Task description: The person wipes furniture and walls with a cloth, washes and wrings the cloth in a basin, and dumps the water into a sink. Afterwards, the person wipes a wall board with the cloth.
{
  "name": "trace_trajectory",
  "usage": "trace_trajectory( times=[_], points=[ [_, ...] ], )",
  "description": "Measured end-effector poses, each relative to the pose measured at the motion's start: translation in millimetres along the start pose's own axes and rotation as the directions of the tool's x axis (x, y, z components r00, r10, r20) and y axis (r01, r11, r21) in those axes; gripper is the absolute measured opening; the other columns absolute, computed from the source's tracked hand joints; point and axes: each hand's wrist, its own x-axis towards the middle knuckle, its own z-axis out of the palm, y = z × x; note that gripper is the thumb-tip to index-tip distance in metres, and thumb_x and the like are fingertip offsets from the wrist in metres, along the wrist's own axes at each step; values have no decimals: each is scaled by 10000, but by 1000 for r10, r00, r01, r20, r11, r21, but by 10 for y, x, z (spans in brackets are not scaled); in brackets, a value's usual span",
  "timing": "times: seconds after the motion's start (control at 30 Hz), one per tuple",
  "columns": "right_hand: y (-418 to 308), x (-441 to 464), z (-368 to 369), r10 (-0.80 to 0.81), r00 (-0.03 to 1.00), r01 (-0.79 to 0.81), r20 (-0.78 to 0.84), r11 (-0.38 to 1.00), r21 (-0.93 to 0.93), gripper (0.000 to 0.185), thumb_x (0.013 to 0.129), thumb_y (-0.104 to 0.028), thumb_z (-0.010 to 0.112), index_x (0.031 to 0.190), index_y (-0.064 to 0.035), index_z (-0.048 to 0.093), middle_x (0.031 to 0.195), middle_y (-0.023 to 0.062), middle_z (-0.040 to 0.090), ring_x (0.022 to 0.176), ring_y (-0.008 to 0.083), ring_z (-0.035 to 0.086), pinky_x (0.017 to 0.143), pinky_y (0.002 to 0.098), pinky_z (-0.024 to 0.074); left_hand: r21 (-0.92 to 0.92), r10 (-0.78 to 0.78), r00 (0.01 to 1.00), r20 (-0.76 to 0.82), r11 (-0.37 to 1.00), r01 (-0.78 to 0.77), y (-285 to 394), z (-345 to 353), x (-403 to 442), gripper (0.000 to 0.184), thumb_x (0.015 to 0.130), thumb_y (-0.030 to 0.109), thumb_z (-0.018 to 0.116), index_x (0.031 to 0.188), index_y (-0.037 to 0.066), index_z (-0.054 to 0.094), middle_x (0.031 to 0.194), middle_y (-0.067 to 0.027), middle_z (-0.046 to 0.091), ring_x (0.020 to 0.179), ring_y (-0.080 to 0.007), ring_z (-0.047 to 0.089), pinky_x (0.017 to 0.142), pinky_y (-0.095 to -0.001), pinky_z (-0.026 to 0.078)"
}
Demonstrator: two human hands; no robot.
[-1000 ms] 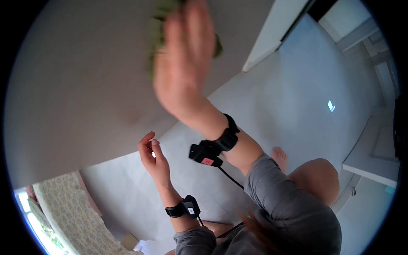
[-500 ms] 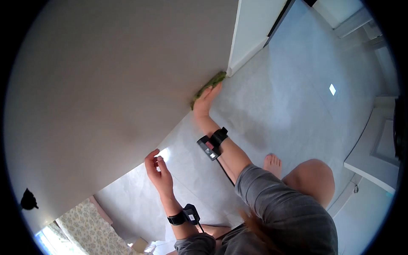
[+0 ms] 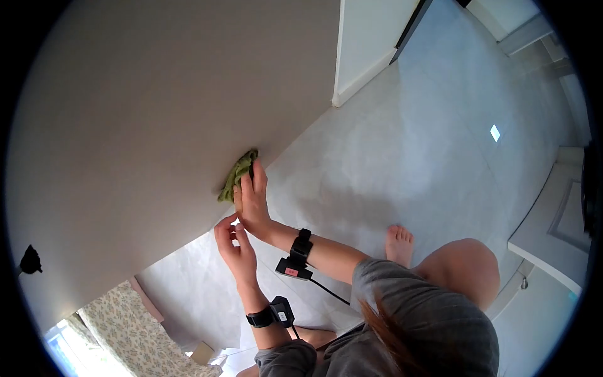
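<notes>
A crumpled green cloth (image 3: 239,176) lies against the large grey-beige flat surface (image 3: 169,125), close to its lower edge. My right hand (image 3: 252,202) presses on the cloth, fingers over it. Just beside and below it, my left hand (image 3: 236,249) is raised near the surface's edge, its fingers loosely curled and apart, with nothing in them. Both wrists wear black straps with small black boxes and cables.
Pale tiled floor (image 3: 352,163) spreads below, with my bare foot (image 3: 399,244) on it. A white wall end (image 3: 364,50) stands at the top. Floral fabric (image 3: 135,327) hangs at lower left, and a white panelled door (image 3: 559,220) is at right. A black object (image 3: 30,260) sits far left.
My right hand came down with the cloth from high on the surface to its edge corner, then slid left along the edge towards my left hand. My left hand has barely moved.
</notes>
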Motion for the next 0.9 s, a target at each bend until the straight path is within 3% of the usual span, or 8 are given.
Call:
trace_trajectory(
  times=[0.17, 0.23, 0.37, 0.5, 0.57, 0.67, 0.83, 0.9],
  points=[
    [420, 55, -33, -161, 986, 158, -30, 983, -96, 426, 779, 7, 507, 1176, 108, 388, 1339, 328, 206, 1209, 467, 274, 1009, 491, 244, -44, -13, 997, -72, 999, 9, -64, -134, 41, 183, 902, 95, 461, 1040, 13, 549, 977, -40, 587, 756, -89, 481, 695, -221, 402],
    [601, 231, -83, 110, 992, -114, -59, 991, -65, 576, 767, 36, 442, 1260, 188, 185, 1359, 351, 126, 1257, 484, 166, 1047, 488, 164, -17, -16, 993, -120, 1000, 14, -4, -280, 34, 167, 884, 73, 468, 1017, 13, 549, 969, -42, 586, 738, -100, 483, 673, -230, 406],
    [1059, 554, -154, 338, 925, -366, -175, 915, -167, 557, 761, 49, 398, 1257, 181, 181, 1361, 346, 106, 1273, 443, 158, 1067, 442, 147, -20, -19, 985, -171, 1000, 16, -90, -391, -62, 153, 862, 40, 478, 994, 20, 553, 967, -42, 585, 728, -107, 489, 650, -235, 407],
    [907, 834, -448, 187, 937, -238, -296, 960, -147, 476, 806, 17, 402, 1245, 122, 249, 1315, 315, 191, 1229, 415, 237, 1039, 413, 207, -18, -20, 992, -126, 1000, 17, -25, -407, -99, 164, 870, 54, 473, 1009, 17, 553, 965, -43, 588, 751, -101, 497, 662, -229, 408],
    [569, 1018, -691, 44, 929, -53, -369, 998, -14, 308, 866, -31, 402, 1151, 64, 335, 1183, 264, 348, 1096, 366, 379, 946, 397, 309, -54, -20, 994, -111, 998, 14, 37, -338, -93, 167, 880, 73, 472, 1014, 22, 557, 963, -46, 589, 755, -99, 498, 672, -229, 411],
    [584, 1137, -777, 258, 915, -169, -310, 944, 284, 197, 915, -83, 390, 1086, 11, 362, 1088, 163, 435, 978, 251, 439, 883, 340, 350, -86, -3, 999, -39, 996, 0, 38, -162, -58, 153, 858, 43, 491, 997, 24, 553, 974, -51, 586, 757, -124, 510, 615, -234, 413],
    [728, 1110, -826, 248, 889, -163, -385, 957, 240, 162, 909, -112, 435, 939, 26, 355, 861, 180, 468, 786, 317, 467, 749, 377, 388, -150, 47, 999, 23, 988, -44, 342, 3, 67, 133, 858, 69, 513, 974, 27, 562, 965, -57, 563, 733, -128, 501, 588, -235, 414],
    [657, 1097, -867, 96, 949, -75, -299, 994, 83, 163, 902, -109, 451, 921, 24, 358, 826, 176, 474, 754, 314, 470, 721, 378, 392, -134, 121, 992, 36, 984, -115, 367, 78, 107, 130, 863, 78, 512, 970, 24, 563, 962, -57, 553, 704, -127, 495, 576, -235, 416]
  ],
)
